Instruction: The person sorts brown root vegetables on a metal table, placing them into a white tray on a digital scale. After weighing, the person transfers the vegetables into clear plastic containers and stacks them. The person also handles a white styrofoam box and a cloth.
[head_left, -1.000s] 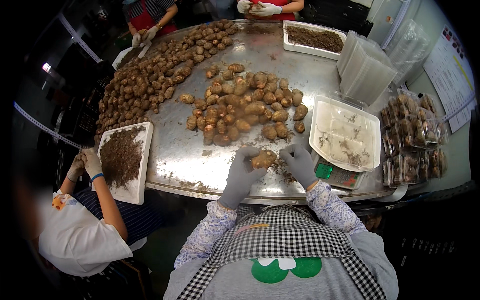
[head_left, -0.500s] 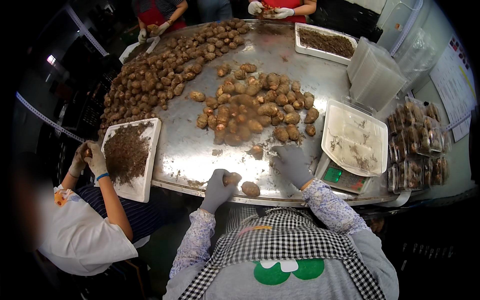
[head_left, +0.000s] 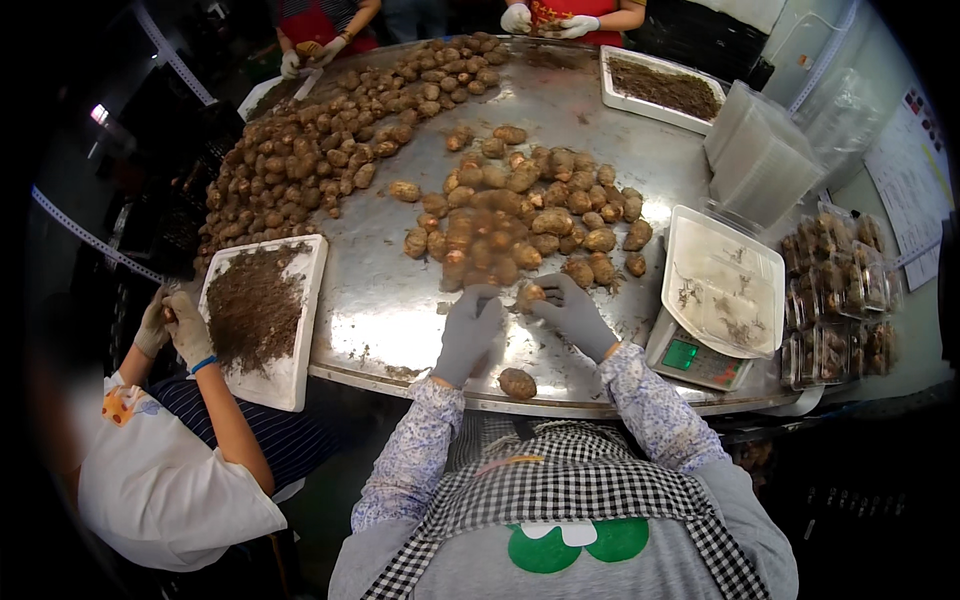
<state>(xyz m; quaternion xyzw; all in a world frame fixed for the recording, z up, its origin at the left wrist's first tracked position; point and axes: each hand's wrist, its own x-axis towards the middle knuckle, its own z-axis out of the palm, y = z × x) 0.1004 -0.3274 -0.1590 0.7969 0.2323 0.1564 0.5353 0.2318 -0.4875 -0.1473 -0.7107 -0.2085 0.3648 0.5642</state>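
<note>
Head view: right hand [head_left: 575, 315] in a grey glove pinches a brown tuber [head_left: 528, 295] near the tabletop's [head_left: 400, 290] front edge; left hand [head_left: 468, 335] hovers loosely open beside it, holding nothing. Another tuber [head_left: 517, 382] lies at the very rim. Firm, knobbly, dirt-dusted (probably slippery with soil); best gripped across its middle.

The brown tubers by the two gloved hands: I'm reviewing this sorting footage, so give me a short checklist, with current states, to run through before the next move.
1. Both hands gloved: ok, left hand and right hand wear grey gloves.
2. Right hand on a tuber: ok, fingertips touch it.
3. Left hand's grip: cannot tell, blurred.
4. Loose tuber safely on the table: not ok, it lies at the near edge.
5. Scale tray free of tubers: ok, only crumbs.
</note>
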